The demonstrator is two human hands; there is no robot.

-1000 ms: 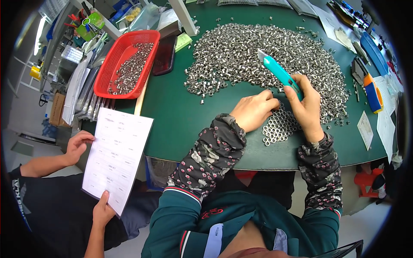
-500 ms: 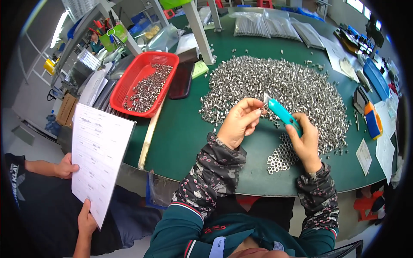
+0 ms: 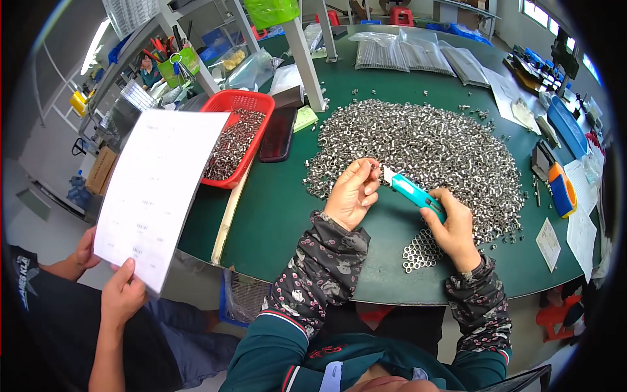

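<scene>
My left hand (image 3: 351,197) pinches a small metal ring (image 3: 373,166) between thumb and forefinger, partly hidden by the fingertips. In my right hand (image 3: 453,230) is a teal utility knife (image 3: 413,193), its blade out and pointing at that ring; whether the two touch I cannot tell. Behind both hands spreads a wide heap of small metal rings (image 3: 418,134) on the green table (image 3: 261,215). A flat patch of rings (image 3: 420,255), lying with their holes up in close rows, is just below my right hand.
At left a co-worker's hands (image 3: 121,291) hold a white printed sheet (image 3: 160,176), which covers part of a red basket (image 3: 261,124) of metal parts. A dark phone (image 3: 277,134) lies beside the basket. Bagged rods (image 3: 382,55) lie at the back, a blue tray (image 3: 568,127) at right.
My hands have shifted slightly left, knife and ring with them, and the knife tip stays close to the left fingertips. The co-worker's sheet has moved up and right, now overlapping the red basket.
</scene>
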